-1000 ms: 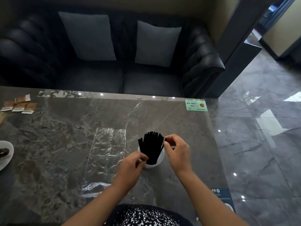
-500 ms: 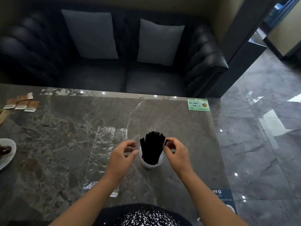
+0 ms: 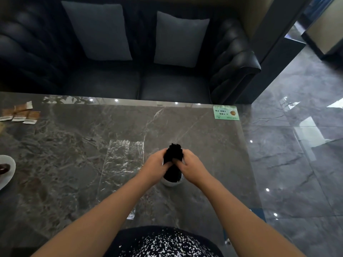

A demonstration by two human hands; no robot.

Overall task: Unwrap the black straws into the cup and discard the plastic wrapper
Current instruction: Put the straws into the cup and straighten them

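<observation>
A bundle of black straws [image 3: 173,154] stands upright in a small white cup [image 3: 171,183] near the middle of the dark marble table [image 3: 204,145]. My left hand [image 3: 157,165] and my right hand [image 3: 191,166] wrap around the bundle from both sides, fingers pressed against the straws above the cup's rim. Most of the cup is hidden behind my hands. The clear plastic wrapper [image 3: 120,164] lies flat on the table just left of the cup, with nothing in it.
Several brown sachets [image 3: 19,114] lie at the far left. A white saucer [image 3: 6,171] sits at the left edge. A green card [image 3: 225,112] lies at the far right corner. A dark sofa [image 3: 130,52] stands behind the table; polished floor is to the right.
Both hands have closed in from the cup's sides onto the straw bundle, squeezing the fanned straws into a tighter bunch. The wrapper has not moved.
</observation>
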